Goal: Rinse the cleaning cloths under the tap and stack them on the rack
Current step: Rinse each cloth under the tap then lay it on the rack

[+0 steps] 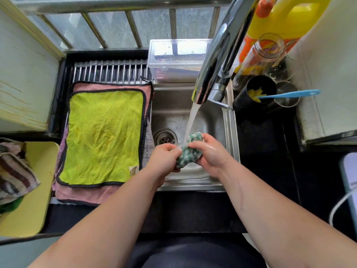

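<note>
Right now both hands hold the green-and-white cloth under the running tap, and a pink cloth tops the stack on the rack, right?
Not quite. The head view shows the lime-green cloth on top; the pink cloth lies beneath it. The rest holds.

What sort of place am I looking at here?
Probably a home kitchen sink nook by a barred window: a steel sink with the tap running, a drying rack holding cloths, and a yellow detergent bottle beside the tap.

Bare forearms (pixel 108 209), glistening right hand (pixel 210 157), dark garment (pixel 193 254).
</note>
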